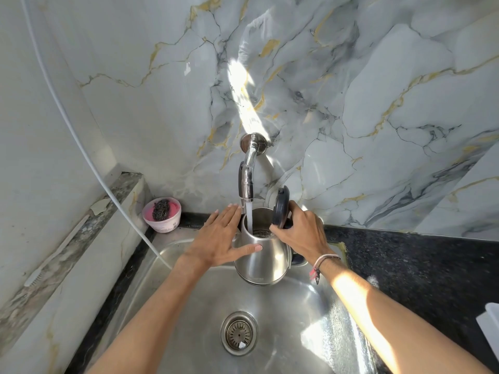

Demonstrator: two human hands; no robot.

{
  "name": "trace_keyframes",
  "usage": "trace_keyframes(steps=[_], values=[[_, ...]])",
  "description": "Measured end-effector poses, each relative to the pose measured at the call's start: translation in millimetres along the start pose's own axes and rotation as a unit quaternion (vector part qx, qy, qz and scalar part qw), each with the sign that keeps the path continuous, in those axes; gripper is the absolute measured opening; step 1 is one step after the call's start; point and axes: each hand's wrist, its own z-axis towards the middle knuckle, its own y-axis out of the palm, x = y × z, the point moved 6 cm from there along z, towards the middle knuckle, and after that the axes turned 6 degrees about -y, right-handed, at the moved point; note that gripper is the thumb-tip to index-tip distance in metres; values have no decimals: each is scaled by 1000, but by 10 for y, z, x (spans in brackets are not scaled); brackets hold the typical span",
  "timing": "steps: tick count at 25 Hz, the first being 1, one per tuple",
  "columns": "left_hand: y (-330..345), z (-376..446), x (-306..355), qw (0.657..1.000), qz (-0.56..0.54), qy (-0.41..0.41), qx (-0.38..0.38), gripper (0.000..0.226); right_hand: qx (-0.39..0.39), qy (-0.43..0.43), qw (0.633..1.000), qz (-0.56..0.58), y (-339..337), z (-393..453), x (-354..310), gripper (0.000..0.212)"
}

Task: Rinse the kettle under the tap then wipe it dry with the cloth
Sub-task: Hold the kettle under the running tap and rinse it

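A steel kettle (pixel 266 261) is held over the sink under the wall tap (pixel 248 176). Its dark lid (pixel 280 207) stands open. A stream of water (pixel 249 218) runs from the tap into the kettle's mouth. My left hand (pixel 220 240) lies flat against the kettle's left side, fingers spread, thumb across the front. My right hand (pixel 301 233) grips the kettle at its handle side, which the hand hides. No cloth is in view.
The steel sink (pixel 189 298) has a drain strainer (pixel 239 333) near me. A pink tub with a dark scrubber (pixel 162 215) sits at the back left corner. A white hose (pixel 113 195) hangs into the sink. Black countertop (pixel 418 265) runs to the right, with a white object (pixel 490 327) at its edge.
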Motion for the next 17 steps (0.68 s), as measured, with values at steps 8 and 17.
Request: trace_keyframes(steps=[8, 17], values=[[35, 47, 19, 1000, -11, 4, 14, 121, -10, 19, 1000, -4, -7, 6, 88, 41], [62, 144, 4, 1000, -9, 4, 19, 120, -16, 36, 999, -9, 17, 46, 139, 37]])
